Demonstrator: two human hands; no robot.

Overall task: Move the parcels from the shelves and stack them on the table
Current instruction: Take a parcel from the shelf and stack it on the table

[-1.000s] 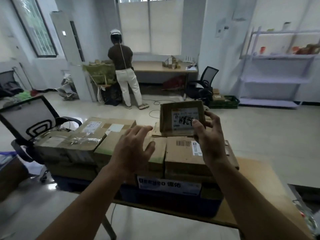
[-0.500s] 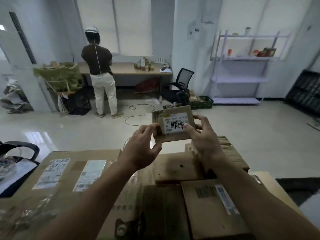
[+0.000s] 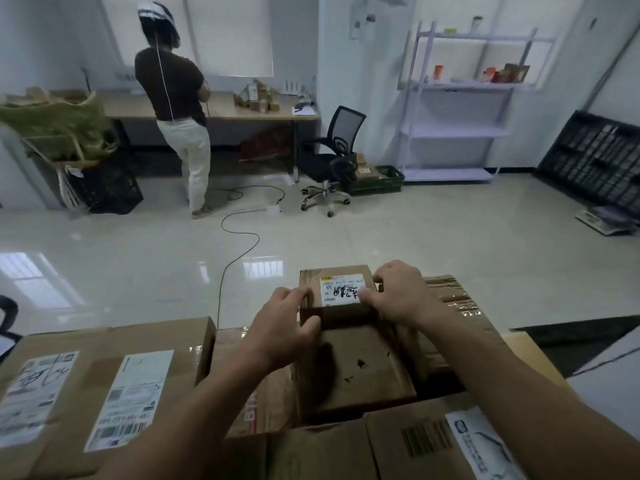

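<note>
A small cardboard parcel [image 3: 337, 292] with a white handwritten label rests at the far edge of the parcel pile on the table. My left hand [image 3: 280, 327] grips its left side and my right hand [image 3: 398, 296] grips its right side. It sits on a flat brown parcel [image 3: 360, 372]. A large parcel [image 3: 93, 386] with two white labels lies at the left, and a barcoded parcel [image 3: 426, 441] lies in front. The white shelves [image 3: 460, 129] stand at the far right wall.
A person [image 3: 176, 109] stands at a far desk [image 3: 242, 110]. A black office chair [image 3: 332, 157], a green crate [image 3: 377, 180] of boxes and a floor cable [image 3: 239, 244] lie between. A black rack [image 3: 595, 161] leans at the right.
The small parcel was held up tilted in my right hand; my left hand joined it, and both hands lowered it flat onto the far end of the pile.
</note>
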